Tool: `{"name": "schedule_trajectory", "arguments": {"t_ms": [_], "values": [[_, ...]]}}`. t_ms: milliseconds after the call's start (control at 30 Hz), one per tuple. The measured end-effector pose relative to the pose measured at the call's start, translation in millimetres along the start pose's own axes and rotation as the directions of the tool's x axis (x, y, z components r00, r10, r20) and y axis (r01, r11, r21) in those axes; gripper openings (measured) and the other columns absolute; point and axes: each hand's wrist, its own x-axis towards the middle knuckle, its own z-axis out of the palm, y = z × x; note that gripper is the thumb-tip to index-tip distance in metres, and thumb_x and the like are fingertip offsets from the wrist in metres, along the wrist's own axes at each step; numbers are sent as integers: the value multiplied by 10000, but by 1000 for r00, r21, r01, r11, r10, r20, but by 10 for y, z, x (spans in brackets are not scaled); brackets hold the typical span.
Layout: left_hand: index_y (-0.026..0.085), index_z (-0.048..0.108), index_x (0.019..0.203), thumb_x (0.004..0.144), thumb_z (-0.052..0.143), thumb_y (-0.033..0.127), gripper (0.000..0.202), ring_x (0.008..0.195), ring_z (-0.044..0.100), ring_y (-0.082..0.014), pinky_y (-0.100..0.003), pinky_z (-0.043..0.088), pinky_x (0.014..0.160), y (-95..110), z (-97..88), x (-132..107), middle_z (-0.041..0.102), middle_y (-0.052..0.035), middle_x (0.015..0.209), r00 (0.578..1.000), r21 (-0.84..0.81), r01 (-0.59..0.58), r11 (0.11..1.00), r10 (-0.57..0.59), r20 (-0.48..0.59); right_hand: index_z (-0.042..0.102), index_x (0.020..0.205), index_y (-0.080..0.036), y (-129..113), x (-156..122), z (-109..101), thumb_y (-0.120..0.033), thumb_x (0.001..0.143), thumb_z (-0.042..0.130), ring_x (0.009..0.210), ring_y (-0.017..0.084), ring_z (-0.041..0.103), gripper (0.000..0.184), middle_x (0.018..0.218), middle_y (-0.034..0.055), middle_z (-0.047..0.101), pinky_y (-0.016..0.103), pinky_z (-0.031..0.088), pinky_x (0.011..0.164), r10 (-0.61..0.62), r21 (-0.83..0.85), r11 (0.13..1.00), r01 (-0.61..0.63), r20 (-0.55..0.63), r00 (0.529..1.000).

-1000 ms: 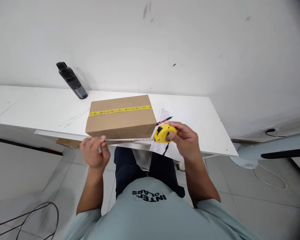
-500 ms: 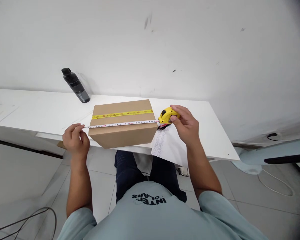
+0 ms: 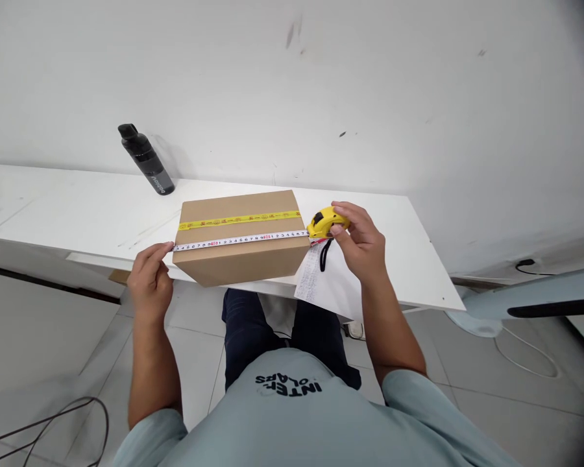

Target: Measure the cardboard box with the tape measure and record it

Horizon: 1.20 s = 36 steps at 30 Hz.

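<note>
Tape (image 3: 241,239) lies across box (image 3: 241,237), bottle (image 3: 146,159) behind-left.

- Tape measure case (image 3: 324,222): yellow with black parts, in the fingers of the right hand (image 3: 360,243).
- Blade (image 3: 238,240): white with black ticks and red marks, from the fingers of the left hand (image 3: 150,282) to the right fingers.
- Box (image 3: 243,263): plain brown, with a yellow printed band (image 3: 238,220) just beyond the blade.
- Bottle (image 3: 146,159): black with pale lettering.
</note>
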Motion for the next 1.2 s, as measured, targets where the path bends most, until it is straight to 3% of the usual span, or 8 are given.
{"name": "schedule_trajectory", "arguments": {"t_ms": [233,467,633,733,867,967,1100,1200], "values": [[261,709,1334,1006,469,182,414,1047,714,-197,-355,587,921,10,1,-107,686,-116,1294,1000,25,-15,1000,14,6,693,1310,-371,-41,10,13,-439,1011,632,1369,301,622,313,1394,72,690,569,527,1141,-16,-40,999,16,14,1000],[248,754,1235,1038,503,252,319,1106,722,-220,-374,567,1007,-33,25,-29,746,-115,1205,996,133,-71,989,77,-42,671,1328,-378,-15,-11,17,-400,1020,628,1392,292,601,311,1427,71,662,561,526,1134,-27,-29,999,28,20,999],[236,766,1185,1046,511,337,308,1102,719,-219,-373,586,948,36,16,78,748,-112,1178,997,75,-25,997,31,-67,659,1328,-361,20,-29,7,-432,1015,627,1393,299,598,323,1429,81,653,565,533,1129,-8,-26,1000,8,28,1000],[238,762,1175,1032,550,411,309,1080,709,-196,-321,601,826,93,18,87,741,-87,1207,995,-74,102,992,-102,-4,654,1331,-357,12,-34,4,-443,1019,617,1397,295,595,326,1433,84,649,556,536,1128,2,-28,1000,-2,28,1000],[223,767,1130,988,634,443,294,1066,720,-208,-268,574,658,93,67,31,749,-93,1218,965,-296,260,919,-255,59,655,1329,-362,-9,-30,16,-441,1021,614,1409,294,586,321,1432,80,649,556,514,1155,-3,-42,999,4,25,1000],[228,777,1101,1000,616,399,256,1190,705,-247,-311,614,754,79,81,-9,761,-95,1227,976,-303,217,928,-218,31,653,1335,-363,-10,-25,33,-435,1023,615,1413,291,582,322,1432,76,648,556,497,1172,-11,-31,999,12,19,1000],[255,781,1135,1022,579,350,250,1258,690,-246,-437,588,1053,97,38,-16,768,-74,1249,997,-298,82,951,-76,33,650,1333,-360,-3,-30,46,-470,1022,603,1418,295,576,333,1437,78,643,562,495,1175,9,-35,999,-8,14,1000],[254,770,1161,1040,554,377,277,1263,691,-237,-459,551,1117,154,-6,-6,765,-71,1269,998,-275,41,961,-28,49,650,1336,-364,-8,-41,46,-475,1019,609,1418,300,574,339,1444,75,639,562,490,1174,15,-30,999,-15,12,1000]]}}
